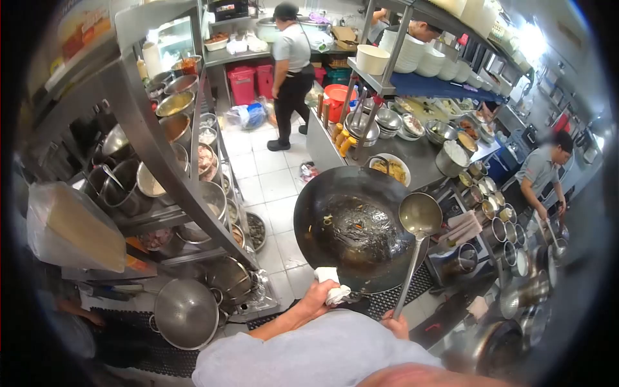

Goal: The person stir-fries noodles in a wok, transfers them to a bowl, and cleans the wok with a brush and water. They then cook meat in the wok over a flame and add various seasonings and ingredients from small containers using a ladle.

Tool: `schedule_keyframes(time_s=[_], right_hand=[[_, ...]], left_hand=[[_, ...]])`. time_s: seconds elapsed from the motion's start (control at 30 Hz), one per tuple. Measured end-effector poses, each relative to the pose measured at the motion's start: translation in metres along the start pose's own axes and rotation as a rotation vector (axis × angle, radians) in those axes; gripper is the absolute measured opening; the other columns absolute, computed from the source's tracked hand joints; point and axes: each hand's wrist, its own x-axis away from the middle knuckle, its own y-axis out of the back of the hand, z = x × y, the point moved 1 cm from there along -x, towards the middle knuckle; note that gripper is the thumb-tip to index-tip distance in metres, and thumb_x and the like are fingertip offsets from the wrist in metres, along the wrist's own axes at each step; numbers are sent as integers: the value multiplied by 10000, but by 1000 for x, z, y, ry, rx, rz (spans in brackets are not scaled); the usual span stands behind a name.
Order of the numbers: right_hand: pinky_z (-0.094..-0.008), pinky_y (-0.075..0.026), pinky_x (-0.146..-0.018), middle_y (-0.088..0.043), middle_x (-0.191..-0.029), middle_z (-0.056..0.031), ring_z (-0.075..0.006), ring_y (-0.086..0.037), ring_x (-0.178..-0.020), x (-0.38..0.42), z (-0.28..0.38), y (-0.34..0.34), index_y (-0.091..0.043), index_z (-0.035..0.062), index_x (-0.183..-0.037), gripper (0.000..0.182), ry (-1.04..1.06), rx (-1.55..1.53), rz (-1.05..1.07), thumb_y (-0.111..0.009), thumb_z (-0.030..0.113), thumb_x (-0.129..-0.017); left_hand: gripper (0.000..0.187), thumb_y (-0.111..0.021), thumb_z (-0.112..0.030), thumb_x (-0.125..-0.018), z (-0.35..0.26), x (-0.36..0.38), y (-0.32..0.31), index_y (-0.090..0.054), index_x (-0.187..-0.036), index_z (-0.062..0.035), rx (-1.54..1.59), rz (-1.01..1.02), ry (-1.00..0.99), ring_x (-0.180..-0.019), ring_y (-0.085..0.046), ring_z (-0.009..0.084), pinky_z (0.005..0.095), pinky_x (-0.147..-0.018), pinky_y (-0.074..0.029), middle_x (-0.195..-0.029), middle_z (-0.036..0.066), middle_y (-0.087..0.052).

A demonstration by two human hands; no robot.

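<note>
A large dark wok (pixel 354 248) is held out in front of me, its inside oily with a few scraps of food. My left hand (pixel 316 298) is closed round a folded white cloth (pixel 331 284) at the wok's near rim; the part gripped beneath the cloth is hidden. In my right hand (pixel 395 324) is the handle of a long metal ladle (pixel 420 216). The ladle's bowl hangs over the wok's right side and looks empty. Just beyond the wok, a white bowl of yellowish food (pixel 398 171) stands on the counter's edge.
A metal rack (pixel 164 116) with several food containers lines the left. Below it is a metal colander (pixel 186 314). The steel counter (pixel 412 153) holds bowls and pots. One person (pixel 290 71) is in the aisle; another (pixel 548 168) works at the right.
</note>
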Motion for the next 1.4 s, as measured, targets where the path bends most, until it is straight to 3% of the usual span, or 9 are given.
schedule_keyframes(time_s=[0.27, 0.7, 0.73, 0.83, 0.87, 0.93, 1.3, 1.37, 1.4], right_hand=[[-258, -424, -627, -572, -724, -25, -123, -548, -688, 24, -43, 34, -591, 53, -822, 123, 494, 459, -204, -598, 47, -699], [-271, -455, -568, -574, -690, -43, -126, -563, -622, 31, -119, 135, -576, 56, -837, 156, 529, 335, -448, -594, -5, -695], [-335, -452, -618, -595, -763, -105, -242, -597, -698, 32, -117, 141, -625, 14, -729, 112, 259, -53, -483, -671, 7, -626], [-319, -424, -549, -571, -672, -67, -161, -563, -625, 45, -76, 119, -623, 38, -707, 40, 584, 598, -1002, -611, 66, -682], [-284, -386, -488, -535, -594, -28, -112, -519, -546, 49, -52, 128, -607, 52, -705, 80, 223, 60, -812, -564, 116, -685], [-268, -403, -482, -544, -629, -3, -94, -513, -557, 51, -79, 159, -609, 70, -785, 144, 227, -333, -556, -599, 202, -726], [-236, -342, -400, -474, -586, 7, -73, -432, -445, 111, -41, 153, -559, 64, -831, 93, 328, -1037, -1155, -589, 97, -750], [-250, -354, -397, -475, -584, 6, -75, -445, -445, 130, -24, 172, -554, 65, -952, 194, 521, -1048, -1265, -580, 76, -760], [-256, -362, -397, -480, -588, 4, -81, -452, -444, 144, -15, 187, -535, 75, -1056, 286, 638, -963, -1363, -581, 72, -774]], left_hand=[[238, -545, -93, -821, 8, -10, -30, -513, -1049, -31, -155, 162, 106, -691, -604, 178, 317, -506, -452, -866, 90, -603], [395, -565, -100, -787, 98, -95, -162, -435, -1160, -82, -553, 420, 289, -680, -584, 132, 260, -443, -426, -921, 61, -568], [424, -570, -90, -778, 112, -106, -174, -431, -1178, -75, -625, 409, 247, -714, -586, 143, 274, -474, -448, -942, 68, -563], [464, -579, -58, -752, 154, -142, -204, -440, -1195, -53, -765, 459, 232, -801, -590, 186, 308, -583, -500, -1014, 88, -541], [425, -583, -48, -742, 161, -147, -221, -460, -1149, -46, -813, 420, 363, -811, -587, 188, 314, -624, -507, -1000, 83, -542], [293, -587, -47, -719, 186, -158, -253, -519, -1004, -46, -857, 504, 410, -724, -603, 193, 328, -612, -518, -847, 59, -557], [227, -514, -215, -837, 358, -200, -429, -526, -961, -25, -1115, 879, 948, -642, -636, 240, 283, -475, -494, -781, 117, -637], [180, -517, -213, -853, 418, -198, -447, -529, -929, -50, -1063, 965, 906, -617, -624, 179, 237, -394, -455, -759, 68, -621], [168, -499, -209, -871, 449, -225, -462, -537, -949, -65, -1113, 906, 1144, -646, -625, 149, 209, -381, -448, -779, 42, -621]])
